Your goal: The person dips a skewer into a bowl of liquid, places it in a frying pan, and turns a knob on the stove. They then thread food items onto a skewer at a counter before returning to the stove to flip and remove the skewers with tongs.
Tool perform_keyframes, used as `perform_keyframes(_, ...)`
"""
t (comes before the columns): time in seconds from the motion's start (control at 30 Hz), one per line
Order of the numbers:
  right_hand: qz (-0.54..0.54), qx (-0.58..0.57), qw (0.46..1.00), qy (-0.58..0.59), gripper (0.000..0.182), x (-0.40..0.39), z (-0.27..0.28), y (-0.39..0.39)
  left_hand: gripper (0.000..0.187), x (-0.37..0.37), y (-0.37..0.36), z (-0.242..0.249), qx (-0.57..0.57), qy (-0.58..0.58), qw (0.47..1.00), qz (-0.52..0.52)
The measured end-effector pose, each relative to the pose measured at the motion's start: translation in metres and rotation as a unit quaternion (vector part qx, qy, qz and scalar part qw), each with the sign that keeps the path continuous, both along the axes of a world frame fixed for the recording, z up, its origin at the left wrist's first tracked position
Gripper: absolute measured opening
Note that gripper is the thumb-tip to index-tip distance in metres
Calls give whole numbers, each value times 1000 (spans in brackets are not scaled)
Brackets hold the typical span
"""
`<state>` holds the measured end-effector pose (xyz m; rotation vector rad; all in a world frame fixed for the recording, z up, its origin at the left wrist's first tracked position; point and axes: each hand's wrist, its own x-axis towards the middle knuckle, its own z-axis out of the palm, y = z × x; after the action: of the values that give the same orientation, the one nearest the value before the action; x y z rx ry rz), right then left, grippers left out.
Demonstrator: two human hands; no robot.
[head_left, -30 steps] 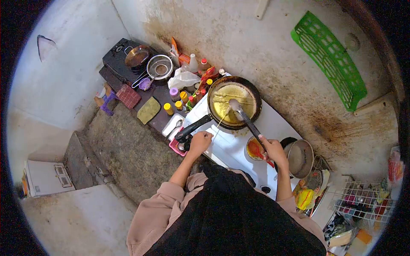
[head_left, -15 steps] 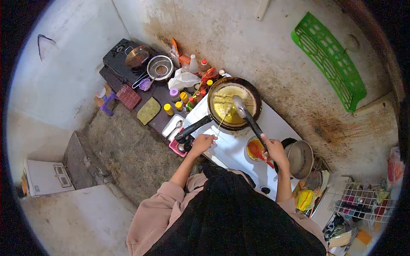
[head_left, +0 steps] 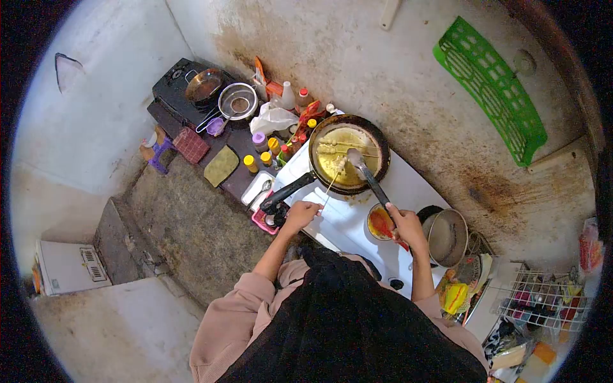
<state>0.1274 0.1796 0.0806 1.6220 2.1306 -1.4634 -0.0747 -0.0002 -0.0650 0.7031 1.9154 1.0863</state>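
Note:
Pinched in my left hand is the end of a thin wooden skewer, whose far end reaches into the frying pan. My right hand grips the black handle of a large metal cooking spoon. Its head is in the pan, close to the pale food on that skewer. Other skewered pieces lie in the yellow oil toward the back. The pan's black handle points toward my left hand. Below the right hand stands a bowl of orange sauce with a red utensil in it.
The pan sits on a white stove top. At right is a grey pot. Jars with yellow lids, bottles and a strainer crowd the left counter. A green rack hangs on the wall.
The cooking spoon has shifted slightly left in the pan, and my right hand has moved a little left and down. My left hand stays nearly still with the skewer.

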Motion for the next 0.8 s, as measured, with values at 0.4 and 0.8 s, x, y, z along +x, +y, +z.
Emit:
perform_keyframes(0.4, -8, -30, 999, 19, 53, 1, -7, -2, 26, 6, 2, -5, 20, 56, 991, 116)
perform_keyframes(0.8, -45, -62, 995, 63, 56, -1, -1, -10, 26, 4, 1, 9, 13, 55, 988, 146)
